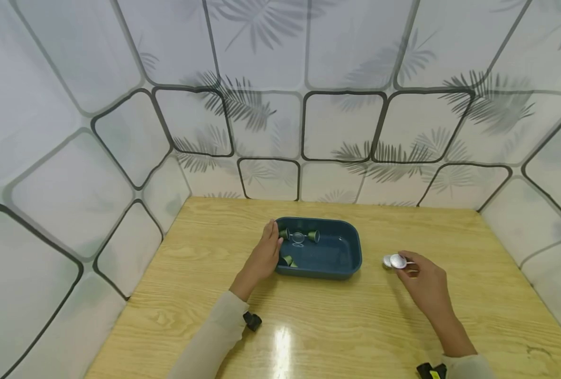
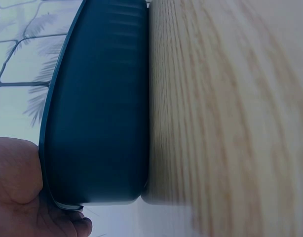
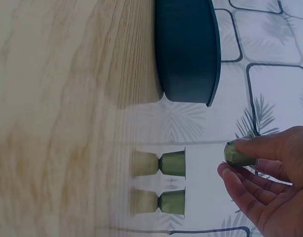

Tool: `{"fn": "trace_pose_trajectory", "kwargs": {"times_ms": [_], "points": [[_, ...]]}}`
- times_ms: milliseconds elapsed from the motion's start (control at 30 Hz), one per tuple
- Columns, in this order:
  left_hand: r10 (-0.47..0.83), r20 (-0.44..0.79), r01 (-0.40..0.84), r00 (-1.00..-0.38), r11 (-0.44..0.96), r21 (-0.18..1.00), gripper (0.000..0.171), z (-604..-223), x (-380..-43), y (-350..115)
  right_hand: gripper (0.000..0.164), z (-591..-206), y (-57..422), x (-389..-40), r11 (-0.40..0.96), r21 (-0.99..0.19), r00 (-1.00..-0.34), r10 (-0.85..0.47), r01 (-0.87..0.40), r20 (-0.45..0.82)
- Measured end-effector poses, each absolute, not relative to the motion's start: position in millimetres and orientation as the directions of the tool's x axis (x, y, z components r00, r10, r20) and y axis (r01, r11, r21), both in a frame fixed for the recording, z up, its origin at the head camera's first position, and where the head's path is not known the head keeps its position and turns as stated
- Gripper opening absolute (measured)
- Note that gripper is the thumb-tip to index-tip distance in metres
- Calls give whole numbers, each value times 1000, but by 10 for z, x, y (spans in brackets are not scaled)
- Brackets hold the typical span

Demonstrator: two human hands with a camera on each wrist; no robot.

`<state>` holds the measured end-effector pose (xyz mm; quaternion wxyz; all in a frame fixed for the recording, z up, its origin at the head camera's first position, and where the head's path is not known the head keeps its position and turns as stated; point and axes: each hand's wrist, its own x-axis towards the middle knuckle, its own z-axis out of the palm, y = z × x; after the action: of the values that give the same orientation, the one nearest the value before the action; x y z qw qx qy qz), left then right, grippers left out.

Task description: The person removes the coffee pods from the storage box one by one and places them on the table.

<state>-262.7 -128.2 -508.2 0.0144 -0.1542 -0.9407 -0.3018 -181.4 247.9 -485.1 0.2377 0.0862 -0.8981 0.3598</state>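
Note:
My left hand is at the left end of a dark blue rectangular dish and holds it at the rim, hiding part of that end. Inside the dish lie several green coffee capsules, on their sides. My right hand is to the right of the dish, pinching a green coffee capsule between thumb and fingers. Below that hand, two more green capsules stand with their wide rims up. From above, silver lids show beside the right fingertips.
The dish stands on a light wooden table with a bright light reflection near the front. A patterned pale wall covering encloses the table at the back and sides. Black wrist devices sit at both sleeves.

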Motion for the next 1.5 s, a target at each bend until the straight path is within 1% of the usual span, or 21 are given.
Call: {"fn": "trace_pose_trajectory", "kwargs": {"times_ms": [367,633,867,1033,1233,1500], "points": [[283,130,305,-950,761,573,59,-5098,-2597,-1289,39,-4866,2604,-1875,757,-573,-880,-6,-315,476],[280,125,301,-952,769,564,59,-5050,-2593,-1272,40,-4828,2657,-1880,774,-586,-911,28,-241,412],[280,123,300,-952,775,556,59,-5036,-2604,-1271,38,-4810,2736,-1894,783,-572,-895,43,-245,444],[281,124,301,-952,773,558,58,-5037,-2597,-1277,38,-4791,2773,-1887,786,-572,-898,48,-237,438],[289,123,307,-950,777,550,59,-5027,-2598,-1281,37,-4815,2848,-1891,803,-548,-886,54,-235,460],[291,120,308,-949,776,550,59,-5025,-2604,-1283,32,-4847,2947,-1916,821,-541,-906,76,-180,416]]}}
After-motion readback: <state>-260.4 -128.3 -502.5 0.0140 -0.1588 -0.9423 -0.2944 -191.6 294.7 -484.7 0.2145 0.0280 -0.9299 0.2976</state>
